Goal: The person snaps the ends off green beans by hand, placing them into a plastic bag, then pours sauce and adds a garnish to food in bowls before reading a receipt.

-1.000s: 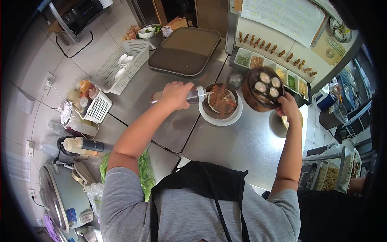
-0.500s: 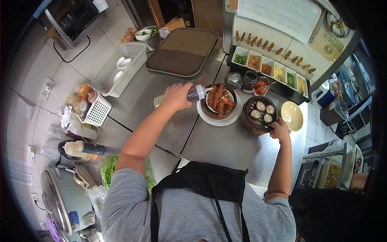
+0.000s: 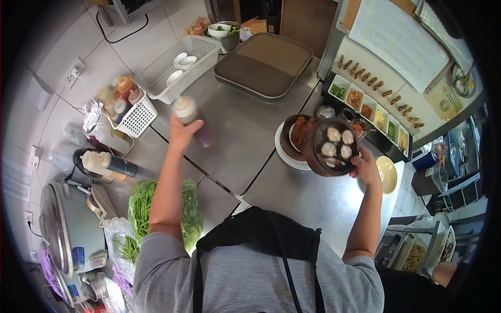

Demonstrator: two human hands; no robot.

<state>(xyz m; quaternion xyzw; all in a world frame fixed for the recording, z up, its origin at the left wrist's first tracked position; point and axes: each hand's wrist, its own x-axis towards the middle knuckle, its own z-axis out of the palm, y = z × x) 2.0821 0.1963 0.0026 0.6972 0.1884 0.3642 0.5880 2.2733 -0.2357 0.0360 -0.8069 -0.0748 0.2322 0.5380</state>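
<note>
My left hand (image 3: 183, 134) is wrapped round a squeeze bottle (image 3: 197, 125) of dark sauce, upright and blurred, over the steel counter at the left. On the right, my right hand (image 3: 366, 167) grips the edge of a dark round steamer (image 3: 326, 166) that holds several pale dumplings (image 3: 334, 135). The steamer partly covers a brown bowl of reddish-brown food (image 3: 299, 131) on a white plate (image 3: 284, 148). A cream bowl (image 3: 387, 175) sits just right of my right hand.
Behind lies a brown tray (image 3: 263, 62). A white basket (image 3: 151, 78) with small dishes and a bottle basket (image 3: 138, 117) stand left. Topping containers (image 3: 367, 110) line the back right. Bagged green vegetables (image 3: 143, 206) are near my left arm. Another person's arm (image 3: 445, 273) shows at lower right.
My left hand has moved left with the bottle, away from the bowl of food. The steamer in my right hand has tilted and now overlaps that bowl. The camera view has shifted.
</note>
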